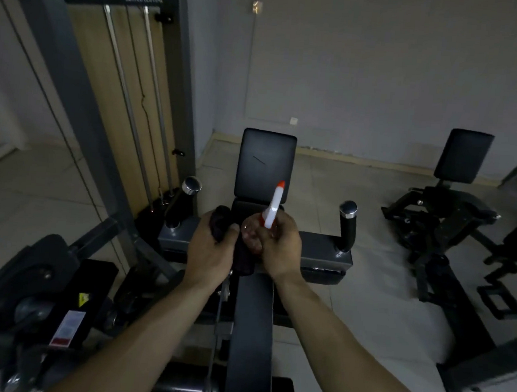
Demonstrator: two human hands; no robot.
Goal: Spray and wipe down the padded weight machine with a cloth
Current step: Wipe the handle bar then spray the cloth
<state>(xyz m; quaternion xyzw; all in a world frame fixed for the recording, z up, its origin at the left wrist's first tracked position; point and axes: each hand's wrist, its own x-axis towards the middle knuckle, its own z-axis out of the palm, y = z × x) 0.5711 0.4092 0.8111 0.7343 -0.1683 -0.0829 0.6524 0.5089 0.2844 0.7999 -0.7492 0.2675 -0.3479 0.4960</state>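
- Left hand (213, 248), nearest with the right, grips a dark cloth (219, 220), fingers curled round it.
- Right hand (281, 247) grips the spray bottle (273, 209), nozzle pointing toward the back pad (266, 162).
- Risk: mist may drift past the pad onto the floor (344, 187), leaving it slippery.

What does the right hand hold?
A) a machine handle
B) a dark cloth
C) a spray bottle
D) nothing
C: the right hand grips the spray bottle, its orange nozzle pointing up and away; the left hand holds the cloth.
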